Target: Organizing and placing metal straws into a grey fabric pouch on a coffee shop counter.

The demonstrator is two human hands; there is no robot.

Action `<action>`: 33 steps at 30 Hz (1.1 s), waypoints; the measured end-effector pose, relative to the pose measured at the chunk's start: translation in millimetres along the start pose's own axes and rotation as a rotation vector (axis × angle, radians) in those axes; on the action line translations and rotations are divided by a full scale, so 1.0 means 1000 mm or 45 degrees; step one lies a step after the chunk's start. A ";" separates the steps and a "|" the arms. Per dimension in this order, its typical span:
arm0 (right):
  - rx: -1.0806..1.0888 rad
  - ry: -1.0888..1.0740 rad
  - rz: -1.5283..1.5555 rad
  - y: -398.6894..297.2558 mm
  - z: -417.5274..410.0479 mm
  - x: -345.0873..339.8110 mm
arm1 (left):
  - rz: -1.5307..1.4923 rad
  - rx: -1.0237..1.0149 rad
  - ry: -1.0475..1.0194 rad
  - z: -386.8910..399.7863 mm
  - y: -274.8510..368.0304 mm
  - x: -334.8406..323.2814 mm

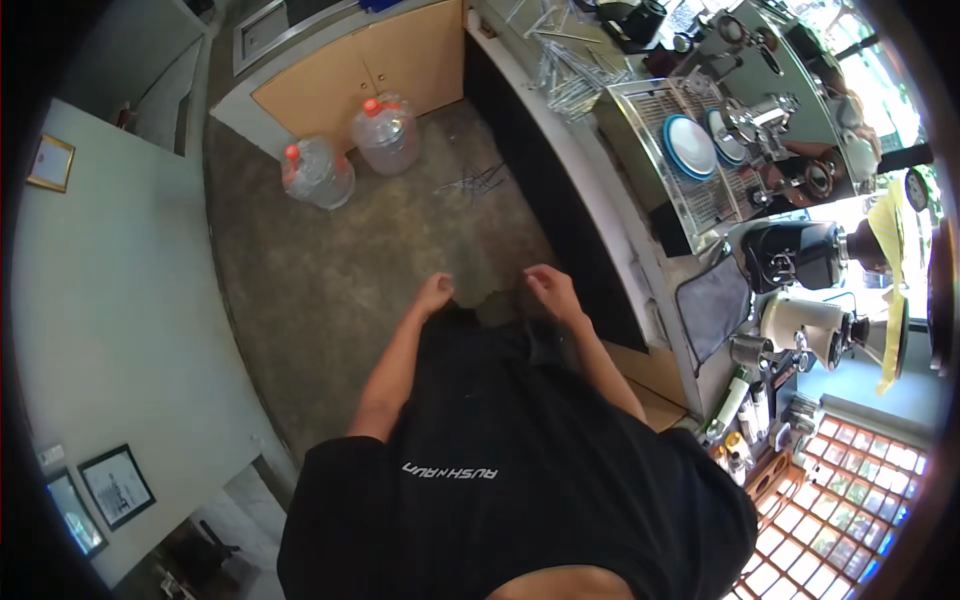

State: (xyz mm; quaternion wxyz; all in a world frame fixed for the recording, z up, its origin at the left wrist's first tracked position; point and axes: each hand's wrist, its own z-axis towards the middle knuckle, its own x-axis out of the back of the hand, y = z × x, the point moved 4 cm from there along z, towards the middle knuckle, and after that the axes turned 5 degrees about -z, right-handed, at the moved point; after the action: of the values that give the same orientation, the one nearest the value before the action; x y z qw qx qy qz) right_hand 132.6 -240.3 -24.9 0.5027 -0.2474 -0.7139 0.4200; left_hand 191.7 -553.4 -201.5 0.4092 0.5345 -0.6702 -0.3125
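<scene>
My left hand is held in front of my waist with curled fingers, just left of the hem of my black T-shirt. Opposite it, my right hand is raised near the black counter front, its fingers bent. Blur and dark cloth around the fingertips hide whether either hand pinches anything. Between the hands lies a blurred greenish-grey patch. Farther ahead, a scattered bunch of thin sticks lies on the concrete floor. Two large clear plastic water jugs with orange-red caps, one nearer and one farther, stand before the wooden cabinet doors.
Along the right runs a counter bearing a heap of clear thin sticks, an espresso machine's drip tray with blue-rimmed saucers, a black grinder, a cream grinder and a grey mat. A pale wall is left.
</scene>
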 end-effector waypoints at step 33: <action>-0.160 -0.410 -0.558 0.109 0.522 -0.096 | 0.708 -0.006 -0.323 0.446 0.190 0.084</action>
State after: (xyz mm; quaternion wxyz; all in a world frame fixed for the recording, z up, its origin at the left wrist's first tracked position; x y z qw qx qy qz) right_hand -322.0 -440.8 -240.1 0.4452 -0.0479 -0.8457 0.2902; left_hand -297.4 -598.8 -230.1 0.3935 0.2862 -0.8358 -0.2542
